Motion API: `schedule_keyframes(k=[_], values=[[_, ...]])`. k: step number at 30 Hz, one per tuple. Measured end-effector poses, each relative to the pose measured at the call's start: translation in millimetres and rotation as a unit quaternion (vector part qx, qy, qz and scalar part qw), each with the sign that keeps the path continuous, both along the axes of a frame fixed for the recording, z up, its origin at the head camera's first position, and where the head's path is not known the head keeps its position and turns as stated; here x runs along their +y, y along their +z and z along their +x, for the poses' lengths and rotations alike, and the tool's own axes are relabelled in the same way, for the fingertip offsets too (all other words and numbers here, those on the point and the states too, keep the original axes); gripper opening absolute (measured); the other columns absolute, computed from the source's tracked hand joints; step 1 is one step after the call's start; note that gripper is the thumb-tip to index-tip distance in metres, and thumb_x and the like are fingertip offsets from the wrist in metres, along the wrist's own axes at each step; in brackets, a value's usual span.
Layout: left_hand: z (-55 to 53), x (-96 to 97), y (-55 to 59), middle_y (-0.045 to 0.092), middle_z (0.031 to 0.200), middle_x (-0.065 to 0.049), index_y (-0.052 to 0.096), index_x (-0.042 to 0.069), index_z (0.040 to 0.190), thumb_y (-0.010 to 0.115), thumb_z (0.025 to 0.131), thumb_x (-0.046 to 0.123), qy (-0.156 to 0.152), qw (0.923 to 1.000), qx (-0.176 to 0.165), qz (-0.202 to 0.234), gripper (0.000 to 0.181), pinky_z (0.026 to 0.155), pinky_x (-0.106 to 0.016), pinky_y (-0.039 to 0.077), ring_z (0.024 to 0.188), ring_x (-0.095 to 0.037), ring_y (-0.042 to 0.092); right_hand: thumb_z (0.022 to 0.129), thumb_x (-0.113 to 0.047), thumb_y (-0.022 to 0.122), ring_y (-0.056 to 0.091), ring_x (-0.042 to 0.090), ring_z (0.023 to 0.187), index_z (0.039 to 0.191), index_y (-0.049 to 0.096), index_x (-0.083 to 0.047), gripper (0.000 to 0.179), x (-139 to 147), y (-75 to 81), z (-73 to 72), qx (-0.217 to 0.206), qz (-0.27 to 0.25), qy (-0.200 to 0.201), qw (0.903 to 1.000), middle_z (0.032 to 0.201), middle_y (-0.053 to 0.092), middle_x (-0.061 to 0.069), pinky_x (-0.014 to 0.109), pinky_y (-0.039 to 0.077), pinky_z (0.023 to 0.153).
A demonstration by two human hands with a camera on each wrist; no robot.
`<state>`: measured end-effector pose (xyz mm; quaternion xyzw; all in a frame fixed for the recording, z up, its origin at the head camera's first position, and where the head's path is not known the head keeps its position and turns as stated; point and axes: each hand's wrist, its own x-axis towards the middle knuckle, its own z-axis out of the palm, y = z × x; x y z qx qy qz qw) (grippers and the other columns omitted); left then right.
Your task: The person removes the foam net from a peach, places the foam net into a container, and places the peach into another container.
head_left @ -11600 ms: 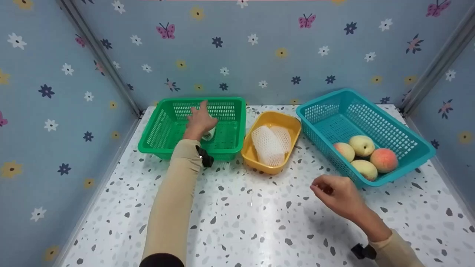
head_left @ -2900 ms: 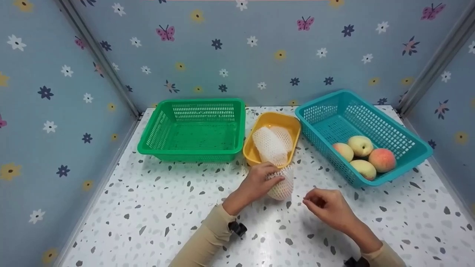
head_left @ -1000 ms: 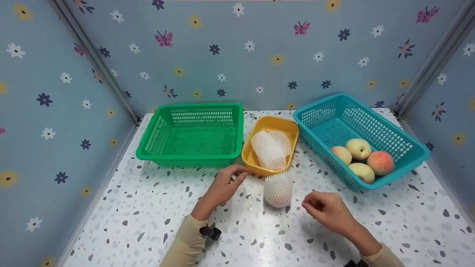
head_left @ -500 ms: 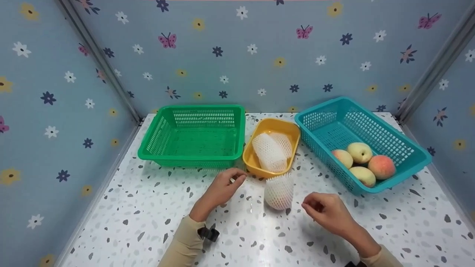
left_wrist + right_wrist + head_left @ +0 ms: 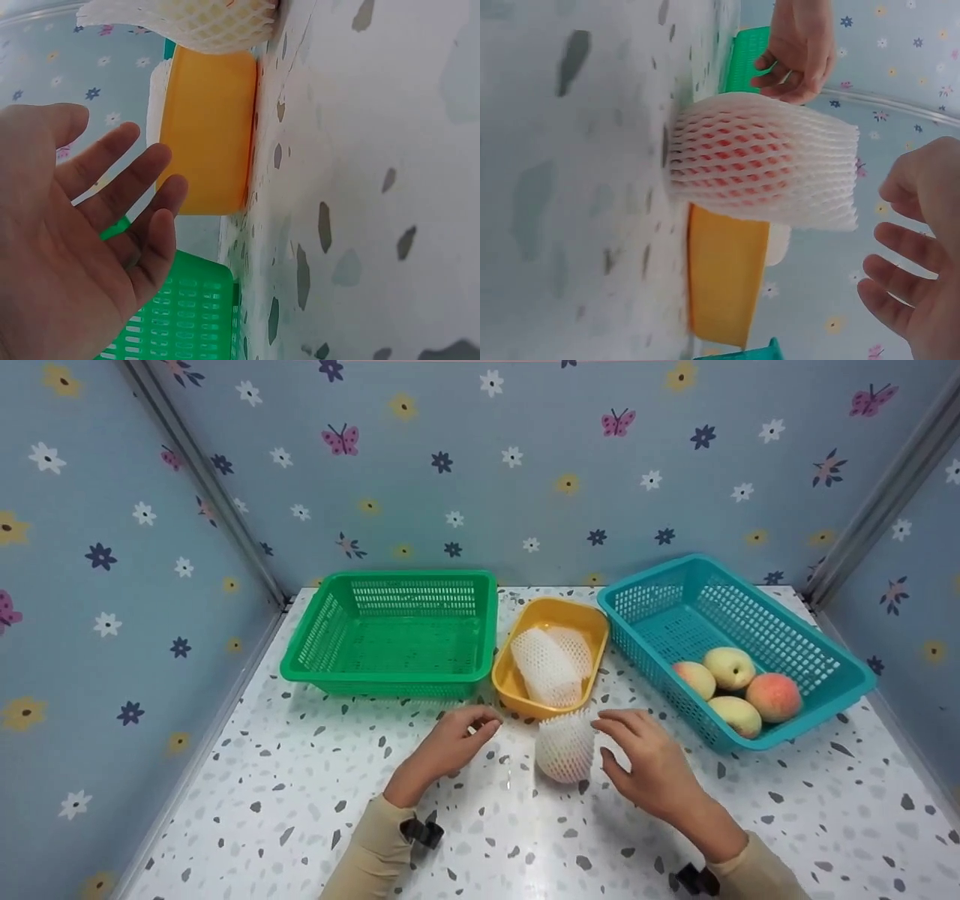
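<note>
A peach in a white foam net (image 5: 565,750) stands on the speckled table in front of the yellow tray, the net's fringed end up. In the right wrist view, red skin shows through the mesh of the netted peach (image 5: 739,157). My right hand (image 5: 651,765) is just to its right, thumb and fingers spread apart and facing it; contact cannot be made out. Left of the peach, my left hand (image 5: 448,744) hovers with loosely bent fingers and holds nothing. The left wrist view shows that hand (image 5: 90,217) with its palm bare.
The yellow tray (image 5: 517,701) holds white foam nets (image 5: 546,664). A green basket (image 5: 390,679) stands at the left with nothing in it. The teal basket (image 5: 814,709) at the right holds several bare peaches (image 5: 774,697). Patterned walls enclose the back and sides.
Earlier my left hand reached into the green basket, then set the netted peach on the table and let go, drawing left. In the last half second my right hand has opened and moved toward the peach.
</note>
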<state>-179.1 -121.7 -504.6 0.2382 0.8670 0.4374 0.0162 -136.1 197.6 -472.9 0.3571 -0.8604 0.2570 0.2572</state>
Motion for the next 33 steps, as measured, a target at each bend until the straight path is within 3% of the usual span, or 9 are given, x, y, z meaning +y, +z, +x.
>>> schedule_keyframes(k=[4,14,22,27,33], values=[[0.4,0.7,1.7,0.064,0.097,0.001,0.067,0.006,0.11,0.052,0.102,0.029,-0.003,1.0,-0.003,0.0,0.029,0.077,-0.032,0.05,0.088,-0.012,0.058,0.075,-0.002,0.074,0.054,0.029,0.112,0.121,0.063,-0.008,0.048,-14,6.3,-10.8,0.013,0.048,0.013,0.9987,0.123,0.059,0.012,0.047,0.047,0.089],[-0.3,-0.7,0.0,0.066,0.103,-0.009,0.067,0.006,0.109,0.051,0.102,0.031,-0.019,0.9997,-0.014,-0.001,0.03,0.081,-0.035,0.049,0.09,-0.013,0.058,0.072,0.007,0.06,0.055,0.029,0.112,0.127,0.06,-0.005,0.056,-41,11.7,-26.1,-0.029,0.104,0.017,0.994,0.122,0.061,0.011,0.046,0.045,0.093],[1.9,-1.0,0.6,0.066,0.102,-0.006,0.066,0.007,0.109,0.05,0.103,0.032,-0.021,0.9995,-0.022,-0.011,0.031,0.079,-0.035,0.049,0.091,-0.014,0.059,0.07,0.009,0.064,0.059,0.023,0.093,0.109,0.065,-0.007,0.042,-44,6.5,-24.8,-0.063,0.111,0.006,0.9918,0.103,0.066,0.005,0.039,0.051,0.078],[0.5,0.4,1.2,0.065,0.099,-0.001,0.067,0.007,0.11,0.049,0.103,0.032,-0.024,0.9991,-0.027,-0.023,0.031,0.078,-0.034,0.049,0.091,-0.014,0.058,0.066,0.011,0.067,0.058,0.02,0.079,0.093,0.067,-0.01,0.034,-40,5.4,-25.5,-0.046,0.092,0.013,0.9946,0.088,0.064,0.002,0.034,0.05,0.065],[0.1,0.9,0.6,0.066,0.1,-0.007,0.067,0.005,0.11,0.05,0.103,0.031,-0.026,0.9984,-0.041,-0.029,0.032,0.078,-0.035,0.049,0.09,-0.015,0.059,0.064,0.01,0.066,0.058,0.018,0.074,0.084,0.067,-0.012,0.03,-37,8.2,-25.8,-0.023,0.057,0.023,0.9979,0.083,0.063,0.0,0.031,0.05,0.059]])
